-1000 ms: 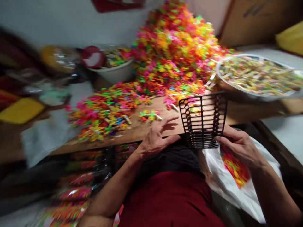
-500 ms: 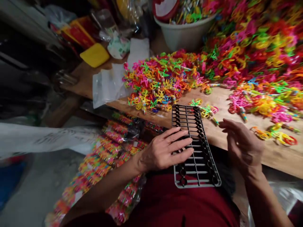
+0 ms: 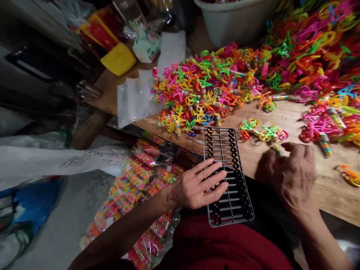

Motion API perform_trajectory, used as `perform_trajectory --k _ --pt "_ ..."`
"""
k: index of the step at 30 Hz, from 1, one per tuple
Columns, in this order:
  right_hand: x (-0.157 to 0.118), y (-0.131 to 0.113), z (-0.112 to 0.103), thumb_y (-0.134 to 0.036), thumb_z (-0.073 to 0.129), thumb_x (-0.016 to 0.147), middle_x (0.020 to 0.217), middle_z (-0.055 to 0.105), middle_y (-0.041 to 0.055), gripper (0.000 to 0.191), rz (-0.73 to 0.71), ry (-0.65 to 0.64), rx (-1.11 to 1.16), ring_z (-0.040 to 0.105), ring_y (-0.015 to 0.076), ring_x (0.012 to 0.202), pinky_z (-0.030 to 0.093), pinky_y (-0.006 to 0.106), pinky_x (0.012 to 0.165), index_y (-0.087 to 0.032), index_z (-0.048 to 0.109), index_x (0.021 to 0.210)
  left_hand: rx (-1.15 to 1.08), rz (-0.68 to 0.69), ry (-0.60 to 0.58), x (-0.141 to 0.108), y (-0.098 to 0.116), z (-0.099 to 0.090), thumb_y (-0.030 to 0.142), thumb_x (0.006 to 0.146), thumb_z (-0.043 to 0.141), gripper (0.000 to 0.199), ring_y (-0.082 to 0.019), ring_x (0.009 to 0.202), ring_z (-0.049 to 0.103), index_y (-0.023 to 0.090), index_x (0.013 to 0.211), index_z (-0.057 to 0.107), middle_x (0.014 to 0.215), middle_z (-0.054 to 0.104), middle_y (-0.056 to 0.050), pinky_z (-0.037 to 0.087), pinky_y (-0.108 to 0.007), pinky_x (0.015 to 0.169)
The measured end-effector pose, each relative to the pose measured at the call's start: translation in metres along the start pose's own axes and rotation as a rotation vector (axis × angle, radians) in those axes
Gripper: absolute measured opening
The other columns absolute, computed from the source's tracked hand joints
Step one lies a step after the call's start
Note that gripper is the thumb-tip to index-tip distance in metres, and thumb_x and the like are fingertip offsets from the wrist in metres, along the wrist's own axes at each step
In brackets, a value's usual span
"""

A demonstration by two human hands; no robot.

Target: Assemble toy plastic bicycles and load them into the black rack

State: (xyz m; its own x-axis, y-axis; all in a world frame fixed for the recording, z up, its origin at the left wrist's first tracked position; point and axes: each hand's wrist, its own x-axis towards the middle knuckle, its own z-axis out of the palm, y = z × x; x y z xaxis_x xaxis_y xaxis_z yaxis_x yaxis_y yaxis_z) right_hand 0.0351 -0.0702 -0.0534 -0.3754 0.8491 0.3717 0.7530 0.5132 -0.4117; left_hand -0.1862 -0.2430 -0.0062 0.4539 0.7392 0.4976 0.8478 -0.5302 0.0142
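Note:
A grey plastic rack with rows of small rings rests between my lap and the table edge. My left hand lies over its left side, fingers spread. On the table, my right hand has its fingers curled down at a small toy bicycle with a printed tube; the fingertips are partly hidden, but they close on the tube's end. Another toy bicycle lies just left of it. Behind the rack is a pile of colourful toy bicycles.
A larger heap of toys covers the back right, beside a white tub. Clear plastic bags and a yellow object lie at the left. Packed toy bags are below the table edge.
My right hand has come down from above the table, and its fingers have closed at the toy's tube. My left hand stays on the rack. The camera view has shifted.

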Motion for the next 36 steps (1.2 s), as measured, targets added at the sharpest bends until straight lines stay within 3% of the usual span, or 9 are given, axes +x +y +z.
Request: perform_trajectory --k 7,11,14,19,23,26,29,31,36 --pt "0.016 0.014 0.003 -0.032 0.044 0.099 0.099 0.061 0.0121 0.031 -0.104 -0.023 -0.165 0.052 0.0248 0.083 0.040 0.036 0.066 -0.019 0.062 0.121 -0.074 0.111 0.026 0.016 -0.013 0.045 0.019 0.094 0.066 0.020 -0.027 0.125 0.067 0.016 0.113 0.068 0.119 0.076 -0.008 0.057 -0.049 0.109" --pt "0.036 0.023 0.001 -0.026 0.045 0.097 0.085 0.059 0.0106 0.023 -0.112 -0.054 -0.218 0.052 0.0242 0.080 0.038 0.036 0.068 -0.019 0.066 0.090 -0.084 0.143 -0.020 0.018 -0.012 0.054 0.023 0.094 0.066 0.024 -0.025 0.126 0.067 0.018 0.118 0.069 0.124 0.075 -0.006 0.054 -0.045 0.112" --pt "0.046 0.036 -0.014 -0.028 0.052 0.095 0.079 0.057 0.0087 0.020 -0.026 -0.060 -0.101 0.050 0.0212 0.069 0.034 0.034 0.062 -0.020 0.065 0.081 -0.103 0.185 -0.150 0.022 -0.009 0.058 0.043 0.096 0.064 0.042 -0.029 0.131 0.062 0.015 0.128 0.067 0.137 0.068 -0.010 0.051 -0.044 0.114" --pt "0.027 0.024 -0.047 -0.031 0.061 0.091 0.080 0.064 0.0032 0.013 -0.009 0.011 0.211 0.059 0.0180 0.067 0.044 0.033 0.064 -0.023 0.067 0.099 -0.137 0.081 -0.215 0.051 0.009 0.075 0.070 0.094 0.051 0.077 -0.036 0.133 0.058 0.005 0.133 0.063 0.143 0.060 -0.023 0.047 -0.049 0.112" --pt "-0.003 0.000 -0.039 -0.032 0.062 0.093 0.085 0.072 0.0031 0.015 0.047 -0.095 0.469 0.064 0.0171 0.069 0.050 0.029 0.064 -0.024 0.071 0.101 -0.115 -0.086 -0.193 0.077 0.033 0.093 0.040 0.100 0.056 0.047 -0.032 0.130 0.060 0.007 0.134 0.062 0.140 0.061 -0.023 0.049 -0.046 0.110" --pt "-0.008 0.006 -0.020 -0.035 0.064 0.093 0.082 0.074 0.0029 0.016 0.132 -0.085 0.538 0.064 0.0166 0.065 0.052 0.029 0.062 -0.022 0.074 0.096 -0.182 -0.130 -0.008 0.075 0.035 0.093 0.025 0.098 0.057 0.032 -0.029 0.133 0.059 0.009 0.123 0.067 0.133 0.067 -0.018 0.051 -0.042 0.109" --pt "-0.002 0.021 -0.009 -0.036 0.070 0.090 0.084 0.075 0.0023 0.016 0.118 -0.119 0.585 0.067 0.0169 0.070 0.053 0.029 0.067 -0.022 0.076 0.093 -0.162 -0.260 0.141 0.057 0.012 0.082 0.017 0.095 0.059 0.026 -0.027 0.136 0.057 0.011 0.118 0.069 0.124 0.073 -0.012 0.049 -0.044 0.112" --pt "0.003 0.028 -0.008 -0.037 0.072 0.088 0.088 0.076 0.0010 0.016 0.091 -0.185 0.610 0.068 0.0168 0.074 0.053 0.029 0.070 -0.023 0.077 0.093 -0.081 -0.392 0.125 0.043 -0.009 0.076 0.020 0.095 0.063 0.024 -0.027 0.131 0.060 0.015 0.117 0.070 0.122 0.074 -0.010 0.049 -0.048 0.111" --pt "0.009 0.026 -0.015 -0.044 0.072 0.088 0.085 0.076 -0.0009 0.020 0.146 -0.208 0.648 0.069 0.0174 0.074 0.054 0.030 0.070 -0.025 0.078 0.093 -0.107 -0.394 0.140 0.024 -0.034 0.080 0.026 0.095 0.066 0.018 -0.023 0.118 0.066 0.017 0.110 0.074 0.116 0.076 -0.007 0.055 -0.042 0.101"
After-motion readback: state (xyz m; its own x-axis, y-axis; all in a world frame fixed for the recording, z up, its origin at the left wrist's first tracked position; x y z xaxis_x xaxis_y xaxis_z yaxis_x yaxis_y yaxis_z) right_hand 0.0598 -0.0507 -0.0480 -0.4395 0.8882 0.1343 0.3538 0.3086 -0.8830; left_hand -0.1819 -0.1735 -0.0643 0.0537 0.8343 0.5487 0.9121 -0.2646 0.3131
